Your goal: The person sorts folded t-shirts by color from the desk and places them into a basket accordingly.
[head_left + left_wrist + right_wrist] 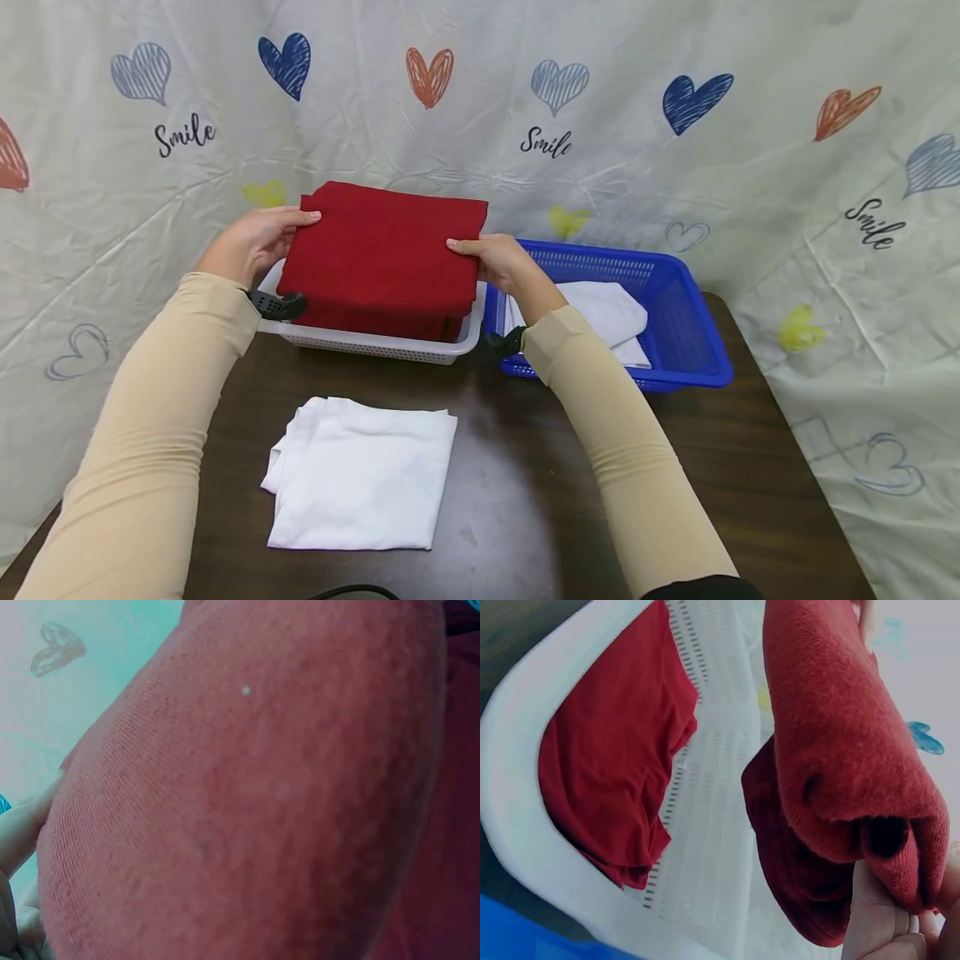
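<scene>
A folded red cloth (390, 250) is held up above the white basket (375, 343). My left hand (255, 237) pinches its left edge, thumb on top. On the opposite edge, my right hand (502, 260) grips it the same way. Up close in the right wrist view, the rolled fold of the red cloth (847, 742) shows thick layers, with fingers under its end. Below it, more red cloth (615, 750) lies inside the white basket. The left wrist view is mostly filled by the red cloth (240, 787), with part of my hand at the lower left.
A blue basket (678, 317) with folded white cloth (600, 312) in it stands right of the white one. Nearer on the dark table (525, 533) lies a folded white cloth (360, 483). A curtain (480, 158) printed with hearts hangs behind. A black cable (356, 589) shows at the front edge.
</scene>
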Demonstrator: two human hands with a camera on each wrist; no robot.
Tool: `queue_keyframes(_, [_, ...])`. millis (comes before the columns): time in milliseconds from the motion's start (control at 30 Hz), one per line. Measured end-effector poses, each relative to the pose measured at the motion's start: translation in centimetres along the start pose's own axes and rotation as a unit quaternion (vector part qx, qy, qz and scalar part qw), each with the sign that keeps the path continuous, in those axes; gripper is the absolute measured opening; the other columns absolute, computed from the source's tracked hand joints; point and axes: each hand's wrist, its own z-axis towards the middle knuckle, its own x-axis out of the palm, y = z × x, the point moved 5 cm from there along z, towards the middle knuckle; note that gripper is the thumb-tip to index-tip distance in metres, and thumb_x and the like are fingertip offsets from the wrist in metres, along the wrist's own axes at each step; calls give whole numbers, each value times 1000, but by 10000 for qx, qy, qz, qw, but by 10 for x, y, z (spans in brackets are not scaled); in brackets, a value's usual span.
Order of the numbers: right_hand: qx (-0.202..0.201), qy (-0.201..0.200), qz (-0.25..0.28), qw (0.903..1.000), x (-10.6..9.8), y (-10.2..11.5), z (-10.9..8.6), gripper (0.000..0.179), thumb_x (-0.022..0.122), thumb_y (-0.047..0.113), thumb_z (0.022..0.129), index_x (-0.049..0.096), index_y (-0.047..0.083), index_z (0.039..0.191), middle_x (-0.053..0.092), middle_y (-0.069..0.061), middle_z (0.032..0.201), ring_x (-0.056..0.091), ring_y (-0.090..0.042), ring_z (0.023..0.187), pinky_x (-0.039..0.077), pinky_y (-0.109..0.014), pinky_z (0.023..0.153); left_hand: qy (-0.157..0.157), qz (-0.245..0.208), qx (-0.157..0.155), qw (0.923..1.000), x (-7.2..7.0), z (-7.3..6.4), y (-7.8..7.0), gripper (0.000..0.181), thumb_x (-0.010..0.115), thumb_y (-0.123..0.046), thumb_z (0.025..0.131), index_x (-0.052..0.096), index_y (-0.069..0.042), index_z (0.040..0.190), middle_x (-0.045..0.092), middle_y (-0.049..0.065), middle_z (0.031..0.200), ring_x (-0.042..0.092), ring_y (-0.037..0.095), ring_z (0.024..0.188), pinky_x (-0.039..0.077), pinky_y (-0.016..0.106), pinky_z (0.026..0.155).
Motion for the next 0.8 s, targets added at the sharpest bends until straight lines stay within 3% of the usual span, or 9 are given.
queue_keyframes(167, [35, 1, 48, 10000, 7, 0, 8, 43, 70, 21, 93, 60, 6, 132, 69, -6, 113, 71, -17, 91, 54, -36, 102, 21, -9, 18, 10000, -8, 2, 0, 15, 62, -16, 97, 70, -17, 85, 73, -5, 77, 71, 8, 69, 60, 22, 64])
queue_keyframes(433, [181, 30, 194, 9996, 18, -5, 19, 45, 69, 19, 94, 57, 7, 135, 66, -11, 130, 66, -27, 118, 54, -38, 103, -22, -253, -199, 9995, -20, 9, 4, 10, 62, -15, 97, 68, -16, 89, 73, -4, 80, 71, 10, 72, 61, 25, 65])
queue_keyframes(667, [335, -130, 222, 9991, 19, -16, 25, 45, 71, 17, 92, 59, 5, 133, 66, -13, 131, 66, -29, 119, 55, -39, 100, -217, -22, -167, 9996, -25, 16, 14, 14, 63, -16, 97, 70, -17, 85, 73, -6, 77, 71, 8, 70, 60, 22, 65])
queue_keyframes(767, [383, -211, 158, 9989, 19, -24, 30, 45, 72, 17, 91, 59, 4, 133, 66, -14, 131, 66, -30, 119, 55, -41, 101, -311, 120, -217, 9992, -25, 18, 19, 5, 64, -18, 96, 69, -16, 98, 73, -7, 78, 71, 7, 71, 60, 22, 66])
queue_keyframes(800, [407, -241, 134, 9988, 18, -27, 31, 46, 72, 17, 91, 59, 4, 133, 65, -14, 132, 66, -31, 119, 54, -41, 101, -347, 191, -248, 9989, -25, 19, 20, 12, 65, -19, 96, 67, -15, 107, 73, -8, 78, 71, 7, 71, 60, 22, 66])
